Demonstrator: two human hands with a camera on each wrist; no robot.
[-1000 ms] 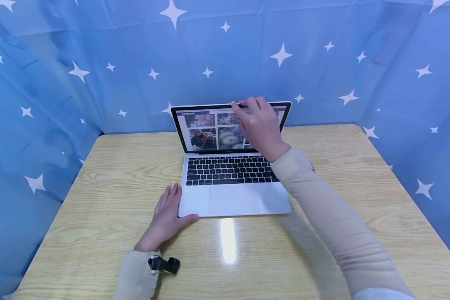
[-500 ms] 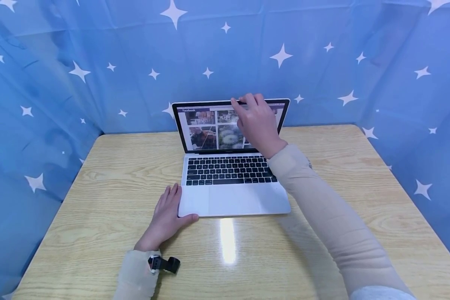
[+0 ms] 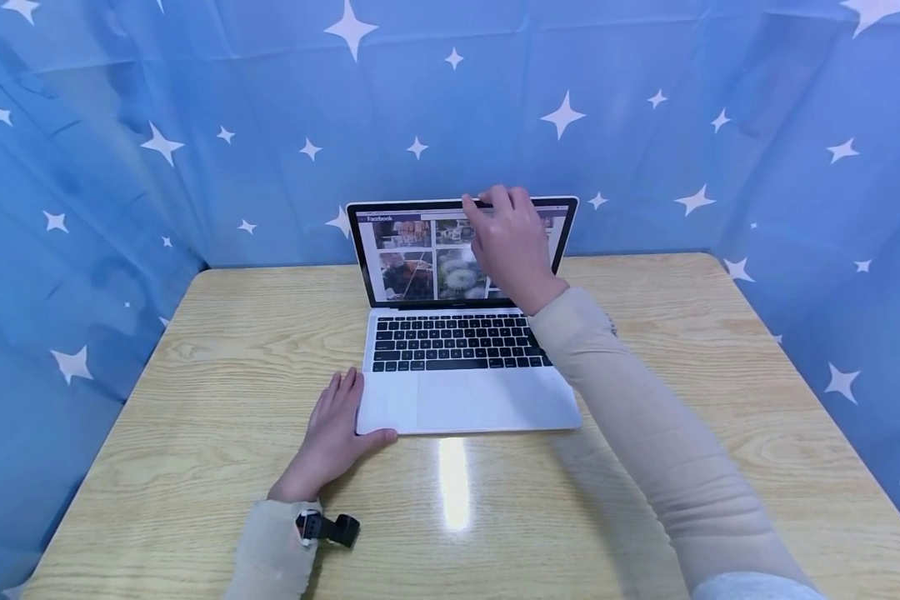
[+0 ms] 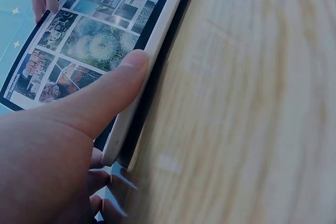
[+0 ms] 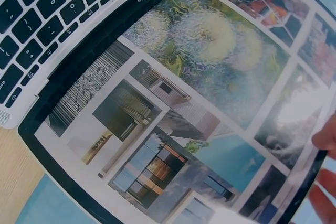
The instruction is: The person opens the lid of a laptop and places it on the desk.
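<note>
A silver laptop [image 3: 487,402] stands unfolded on the wooden table, its lit screen [image 3: 461,275] showing a page of pictures. My right hand [image 3: 516,248] holds the top edge of the lid, thumb on the screen side and fingers over the rim. In the right wrist view only fingertips [image 5: 326,137] appear, at that edge. My left hand [image 3: 332,437] rests at the base's front left corner. Its fingers lie extended along the left side, and the thumb [image 4: 118,85] presses the front edge. The right forearm hides part of the keyboard [image 3: 453,342].
The table [image 3: 255,333] extends on both sides of the laptop. A blue curtain [image 3: 270,92] with white stars hangs behind and beside it. A black strap [image 3: 328,528] sits on my left wrist. Light reflects off the tabletop before the laptop.
The lid has tilted slightly farther back, with my right hand moving up and a little left along with it. My left hand has stayed at the corner.
</note>
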